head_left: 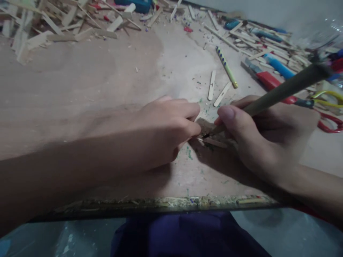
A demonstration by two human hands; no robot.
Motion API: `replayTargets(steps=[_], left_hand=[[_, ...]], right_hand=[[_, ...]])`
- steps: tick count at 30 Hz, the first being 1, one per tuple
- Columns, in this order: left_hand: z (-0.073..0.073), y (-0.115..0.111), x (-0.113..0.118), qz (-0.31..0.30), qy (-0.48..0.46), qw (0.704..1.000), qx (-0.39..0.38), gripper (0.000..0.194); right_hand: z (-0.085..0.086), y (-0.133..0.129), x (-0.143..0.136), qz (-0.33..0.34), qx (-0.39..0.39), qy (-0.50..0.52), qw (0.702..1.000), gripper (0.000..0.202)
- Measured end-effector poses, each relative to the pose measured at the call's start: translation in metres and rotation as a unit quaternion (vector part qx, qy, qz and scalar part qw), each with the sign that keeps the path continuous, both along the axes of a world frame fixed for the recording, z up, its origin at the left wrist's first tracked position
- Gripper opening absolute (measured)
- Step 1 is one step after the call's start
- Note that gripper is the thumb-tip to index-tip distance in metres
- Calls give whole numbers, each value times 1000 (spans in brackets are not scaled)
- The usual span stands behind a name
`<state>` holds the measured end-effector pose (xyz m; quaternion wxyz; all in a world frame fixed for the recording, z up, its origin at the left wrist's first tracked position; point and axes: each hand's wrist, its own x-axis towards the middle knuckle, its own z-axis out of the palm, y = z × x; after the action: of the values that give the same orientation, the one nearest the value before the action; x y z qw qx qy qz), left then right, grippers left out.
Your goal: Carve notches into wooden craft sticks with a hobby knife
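Pencil (291,86) held slantwise over a small wooden stick (215,143)

Nearest the camera, the blunt end of the pencil is raised toward the upper right, and its dark point is brought down to the stick; whether the two are touching cannot be told. The stick is laid near the middle of the surface (80,89), between both hands. Its near-left end is held by the curled fingers of the left hand (171,130), whose fingertips are partly hidden. The pencil is grasped by the right hand (268,139), the thumb being pressed along the shaft.

Green flecks (189,153) are scattered around the stick. Just beyond, two pale slips of wood (211,85) are placed side by side, with a yellow-green pen (226,67) marked with blue dots beside them. Farther right, a red-handled tool (270,81), a bright blue handle (278,66) and a red loop handle (332,130) are crowded among loose sticks. At the far left, a heap of wooden strips (66,21) is piled. Below the front edge, dark purple cloth (182,235) is seen.
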<state>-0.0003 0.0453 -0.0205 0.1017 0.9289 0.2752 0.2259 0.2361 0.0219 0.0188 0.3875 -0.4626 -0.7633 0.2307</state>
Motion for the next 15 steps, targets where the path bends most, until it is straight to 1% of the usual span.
replayTargets(steps=[3, 5, 8, 10, 13, 15], left_hand=[[4, -2, -3, -3, 13, 1000, -12, 49], [7, -5, -5, 2, 26, 999, -32, 45], [10, -7, -7, 3, 23, 999, -41, 39], [10, -8, -7, -1, 1, 1000, -27, 39], [10, -8, -5, 4, -15, 1000, -21, 39], [10, -9, -4, 5, -13, 1000, -20, 39]], right_hand=[[-5, 5, 2, -24, -53, 68, 996, 34], [-6, 11, 4, -32, -88, 89, 992, 40], [-7, 21, 9, -28, -121, 86, 989, 39], [-8, 25, 12, -22, -149, 90, 985, 40], [-7, 28, 15, -18, -183, 92, 978, 43], [-5, 27, 16, -21, -192, 85, 977, 43]])
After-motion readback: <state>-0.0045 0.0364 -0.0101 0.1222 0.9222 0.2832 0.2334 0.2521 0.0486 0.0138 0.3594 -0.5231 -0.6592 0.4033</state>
